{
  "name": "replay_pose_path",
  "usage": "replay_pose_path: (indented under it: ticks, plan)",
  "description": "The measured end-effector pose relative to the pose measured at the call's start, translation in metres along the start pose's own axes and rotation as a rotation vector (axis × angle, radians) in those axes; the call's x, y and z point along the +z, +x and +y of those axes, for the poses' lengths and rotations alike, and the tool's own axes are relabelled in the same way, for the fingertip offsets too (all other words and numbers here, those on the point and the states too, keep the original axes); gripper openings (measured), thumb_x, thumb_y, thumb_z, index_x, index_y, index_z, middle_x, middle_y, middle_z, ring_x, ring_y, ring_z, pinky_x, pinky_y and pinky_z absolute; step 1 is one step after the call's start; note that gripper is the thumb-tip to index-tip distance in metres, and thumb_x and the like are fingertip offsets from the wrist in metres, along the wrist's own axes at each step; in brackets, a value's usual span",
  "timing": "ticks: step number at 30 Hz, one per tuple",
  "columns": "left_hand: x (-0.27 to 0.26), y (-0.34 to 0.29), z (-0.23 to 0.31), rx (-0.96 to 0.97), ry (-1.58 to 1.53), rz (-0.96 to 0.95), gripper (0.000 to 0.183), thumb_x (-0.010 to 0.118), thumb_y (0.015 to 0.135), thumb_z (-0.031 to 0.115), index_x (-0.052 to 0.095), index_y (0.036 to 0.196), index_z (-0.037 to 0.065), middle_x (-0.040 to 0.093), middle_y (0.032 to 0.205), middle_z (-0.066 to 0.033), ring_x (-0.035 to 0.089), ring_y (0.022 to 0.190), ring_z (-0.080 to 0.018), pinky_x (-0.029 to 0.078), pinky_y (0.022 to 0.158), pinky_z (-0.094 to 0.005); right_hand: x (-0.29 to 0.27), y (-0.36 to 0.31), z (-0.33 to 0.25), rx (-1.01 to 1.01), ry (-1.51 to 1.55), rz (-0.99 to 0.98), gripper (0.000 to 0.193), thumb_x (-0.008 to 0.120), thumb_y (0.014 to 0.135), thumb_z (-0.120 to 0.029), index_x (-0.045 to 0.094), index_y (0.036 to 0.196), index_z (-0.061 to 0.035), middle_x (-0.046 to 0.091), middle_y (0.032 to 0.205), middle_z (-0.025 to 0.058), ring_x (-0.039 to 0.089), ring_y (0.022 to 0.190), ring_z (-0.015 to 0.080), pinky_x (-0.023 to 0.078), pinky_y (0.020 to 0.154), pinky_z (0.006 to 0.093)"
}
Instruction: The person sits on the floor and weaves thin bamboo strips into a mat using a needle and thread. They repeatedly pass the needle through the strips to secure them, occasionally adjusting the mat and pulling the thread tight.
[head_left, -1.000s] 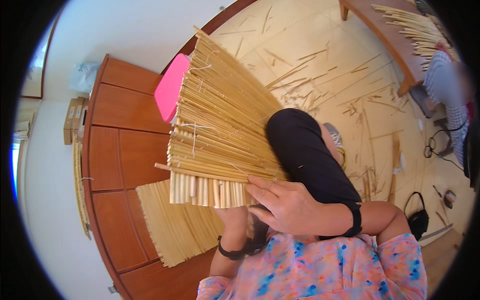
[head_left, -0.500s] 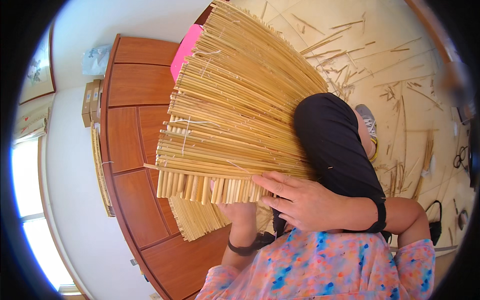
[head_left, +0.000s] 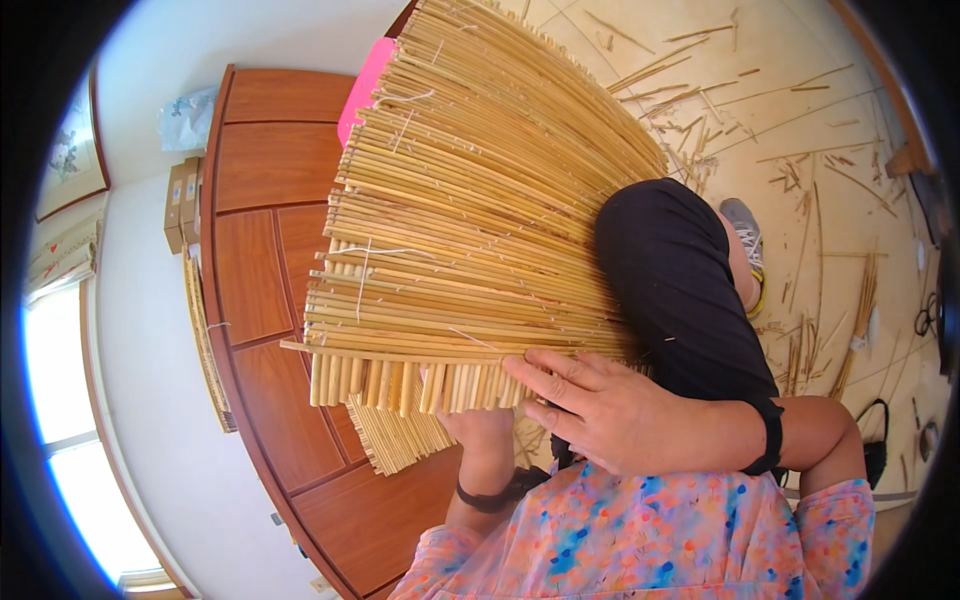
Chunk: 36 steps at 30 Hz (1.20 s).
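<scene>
A large mat of thin straw-coloured stalks (head_left: 480,210), tied with white thread, lies tilted across my lap and fans away from me. Along its near edge, the cut ends of short, thicker stalks (head_left: 380,382) stick out below one long stalk (head_left: 400,353). My right hand (head_left: 620,412) grips this edge at its right part, fingers laid over the long stalk and slightly apart; its thumb is hidden. Beneath the mat, my left hand (head_left: 482,430) touches the underside near the short ends, its fingers mostly covered. Loose white thread tails (head_left: 470,338) lie on the mat.
My dark-clad knee (head_left: 665,275) props the mat's right side. Broken stalks (head_left: 690,100) and a stalk bundle (head_left: 858,330) litter the tiled floor, with scissors (head_left: 927,315) at far right. A reddish-brown wooden cabinet (head_left: 270,270) stands left, with a pink object (head_left: 368,80) behind the mat.
The mat sits slightly further left in the picture, and the floor has shifted a little with the view. Both hands keep nearly the same places at the mat's near edge.
</scene>
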<state>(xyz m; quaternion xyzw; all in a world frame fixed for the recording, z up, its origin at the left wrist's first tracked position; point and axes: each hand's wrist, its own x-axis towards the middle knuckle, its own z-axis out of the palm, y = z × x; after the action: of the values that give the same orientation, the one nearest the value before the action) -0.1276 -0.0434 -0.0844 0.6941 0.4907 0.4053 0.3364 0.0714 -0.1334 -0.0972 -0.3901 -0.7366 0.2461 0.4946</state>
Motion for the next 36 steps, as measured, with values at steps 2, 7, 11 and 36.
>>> replay_pose_path:
  ticks: [2, 7, 11, 36]
  plan:
    - [-0.004, -0.001, -0.005, 0.09, 0.377, -0.034, 0.042, 0.057, 0.101, 0.016, 0.046, 0.137, -0.002, 0.062, 0.124, -0.018, 0.067, 0.106, -0.0255, 0.061, 0.089, -0.037, -0.001, 0.0, -0.001, 0.005, 0.009, -0.018, 0.044, 0.072, 0.074, -0.014, 0.064, 0.113, 0.0042, 0.034, 0.155, 0.0256, 0.042, 0.138, 0.0385, 0.047, 0.098, 0.0463]
    - [-0.001, -0.004, 0.007, -0.212, -0.606, 0.018, 0.042, 0.056, 0.101, 0.015, 0.046, 0.138, -0.003, 0.062, 0.126, -0.0183, 0.067, 0.107, -0.026, 0.06, 0.09, -0.0375, -0.005, 0.001, -0.006, 0.012, 0.082, -0.075, 0.039, 0.077, 0.069, -0.016, 0.068, 0.102, 0.0025, 0.031, 0.155, 0.0281, 0.04, 0.138, 0.0414, 0.047, 0.098, 0.0473]
    - [-0.003, -0.004, -0.001, -0.2, -0.508, 0.046, 0.042, 0.056, 0.101, 0.014, 0.046, 0.138, -0.003, 0.061, 0.126, -0.0185, 0.067, 0.108, -0.0265, 0.06, 0.09, -0.0379, -0.005, 0.001, -0.005, 0.021, 0.121, -0.122, 0.026, 0.073, 0.072, -0.018, 0.068, 0.086, 0.0043, 0.029, 0.155, 0.0309, 0.034, 0.142, 0.043, 0.046, 0.099, 0.0512]
    - [0.024, 0.026, 0.072, 0.493, -0.011, -0.342, 0.01, 0.063, 0.094, -0.002, 0.058, 0.103, 0.0, 0.073, 0.089, -0.0138, 0.073, 0.066, -0.0212, 0.056, 0.057, -0.0299, -0.022, 0.022, -0.064, 0.458, -0.295, 0.424, 0.065, 0.087, 0.071, -0.018, 0.057, 0.125, 0.0016, 0.066, 0.111, 0.0165, 0.071, 0.09, 0.0279, 0.059, 0.075, 0.0345]
